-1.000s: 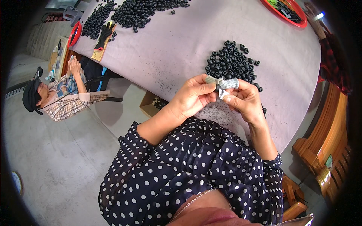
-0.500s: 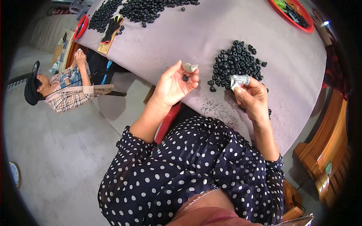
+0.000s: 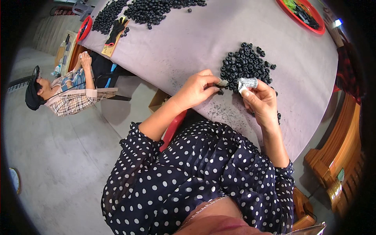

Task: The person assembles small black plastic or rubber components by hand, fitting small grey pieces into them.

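My right hand point(image 3: 259, 98) pinches a small crumpled silvery piece point(image 3: 247, 83) between thumb and fingers, just below a heap of small black round parts point(image 3: 245, 65) on the grey table point(image 3: 196, 43). My left hand point(image 3: 197, 89) is closed on a small pale piece point(image 3: 223, 82) at its fingertips, with a black part point(image 3: 220, 92) right under them. Both hands hover at the near edge of the heap, a little apart from each other.
A larger spread of black parts point(image 3: 152, 9) lies at the table's far side. A red tray point(image 3: 301, 15) sits at the far right, a red bowl point(image 3: 84, 28) and black gloves point(image 3: 115, 29) at the far left. Another person point(image 3: 62, 88) sits at the left end. Wooden furniture point(image 3: 337, 156) stands to my right.
From touching each other a second ago, my hands parted, and the left hand swung out to the left. It has now come back toward the heap with the pale piece.
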Motion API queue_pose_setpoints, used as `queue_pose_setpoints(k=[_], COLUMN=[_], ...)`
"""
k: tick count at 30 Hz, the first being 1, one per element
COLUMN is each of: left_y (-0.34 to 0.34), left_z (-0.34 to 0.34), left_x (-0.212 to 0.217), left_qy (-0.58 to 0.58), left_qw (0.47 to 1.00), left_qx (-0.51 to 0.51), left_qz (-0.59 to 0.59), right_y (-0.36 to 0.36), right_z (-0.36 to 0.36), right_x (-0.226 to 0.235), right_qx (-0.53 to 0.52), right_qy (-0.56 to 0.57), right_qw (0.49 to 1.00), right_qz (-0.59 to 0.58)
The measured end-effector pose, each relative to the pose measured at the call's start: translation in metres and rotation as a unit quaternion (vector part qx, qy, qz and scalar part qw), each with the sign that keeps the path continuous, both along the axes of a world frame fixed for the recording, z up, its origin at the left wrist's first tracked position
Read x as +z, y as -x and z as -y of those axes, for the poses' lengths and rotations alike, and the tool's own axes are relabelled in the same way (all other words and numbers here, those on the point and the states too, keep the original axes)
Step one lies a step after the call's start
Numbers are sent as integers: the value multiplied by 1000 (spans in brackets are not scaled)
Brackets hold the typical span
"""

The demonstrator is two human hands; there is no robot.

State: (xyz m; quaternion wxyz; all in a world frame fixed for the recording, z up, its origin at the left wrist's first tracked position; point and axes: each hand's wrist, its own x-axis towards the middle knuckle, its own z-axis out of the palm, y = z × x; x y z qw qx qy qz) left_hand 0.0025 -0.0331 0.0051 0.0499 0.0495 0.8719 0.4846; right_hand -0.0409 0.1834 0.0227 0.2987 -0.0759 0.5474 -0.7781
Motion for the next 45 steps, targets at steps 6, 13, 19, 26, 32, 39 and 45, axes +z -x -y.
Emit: queue_pose_setpoints(k=[6, 13, 19, 26, 32, 39, 45], left_y=[3, -1, -7, -4, -3, -2, 0], left_z=[2, -2, -11, -23, -20, -22, -23], left_x=[0, -11, 11, 10, 5, 12, 10], left_qy=[37, 43, -441, -562, -579, -596, -645], left_qw=[998, 996, 866, 784, 771, 748, 703], left_qx=[-35, 31, 109, 107, 113, 117, 83], left_qz=[-23, -74, 210, 241, 238, 267, 287], right_y=[0, -1, -2, -4, -3, -3, -2], right_z=[0, 0, 1, 4, 5, 6, 7], right_x=[-4, -1, 3, -1, 1, -1, 4], right_qx=[-2, -2, 33, 44, 46, 38, 60], right_qy=[6, -10, -10, -1, 0, 17, 27], right_qw=[1000, 1000, 999, 999, 999, 999, 998], right_qz=[-4, 4, 9, -11, -21, -4, 12])
